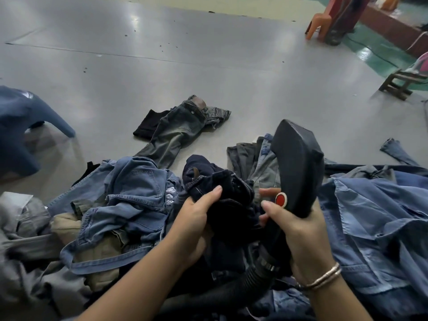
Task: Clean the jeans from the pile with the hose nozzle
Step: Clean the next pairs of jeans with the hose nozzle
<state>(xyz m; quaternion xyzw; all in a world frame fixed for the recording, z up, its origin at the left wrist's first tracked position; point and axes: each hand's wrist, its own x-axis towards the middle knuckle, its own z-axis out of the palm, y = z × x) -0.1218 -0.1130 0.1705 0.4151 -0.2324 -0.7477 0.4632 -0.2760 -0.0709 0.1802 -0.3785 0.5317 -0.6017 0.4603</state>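
Note:
A pile of jeans (129,205) in blue, grey and tan spreads across the near floor. My left hand (196,216) grips a dark navy pair of jeans (222,181) at the top of the pile, thumb over the fabric. My right hand (298,230) holds the handle of a black hose nozzle (298,163) with a red button (280,199); its wide head points up and away. A black ribbed hose (245,283) runs down from the handle between my arms.
A faded grey-green pair of jeans (178,130) lies spread on the grey floor beyond the pile, beside a black cloth (148,126). A blue plastic stool (20,126) stands at left, an orange chair (318,24) far back right, a low wooden stool (400,85) at right.

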